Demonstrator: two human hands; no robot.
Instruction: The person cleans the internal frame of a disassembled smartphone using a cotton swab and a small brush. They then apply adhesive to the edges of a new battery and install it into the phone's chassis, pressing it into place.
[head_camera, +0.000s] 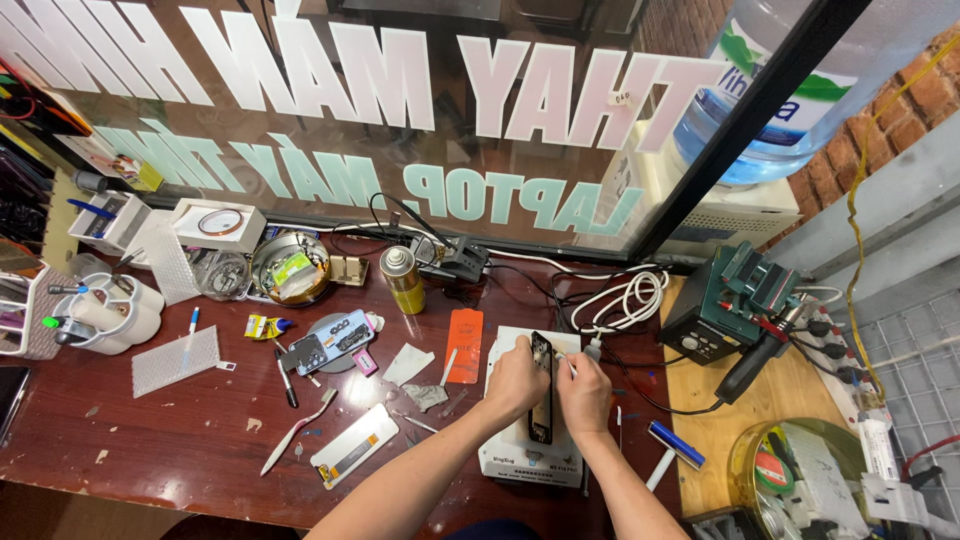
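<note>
A dark, narrow phone frame (541, 395) lies lengthwise on a white flat device (530, 460) near the table's front edge. My left hand (516, 382) grips the frame's left side near its top. My right hand (583, 392) is closed around a thin tool whose tip meets the frame's upper right edge. Both forearms come in from the bottom of the view.
An orange card (465, 345), a yellow spray can (403, 279), an opened phone (329, 342) and a white toothbrush (296, 432) lie to the left. A coiled white cable (622, 300) and a green hot-air station (722, 303) stand to the right. A glass pane runs behind.
</note>
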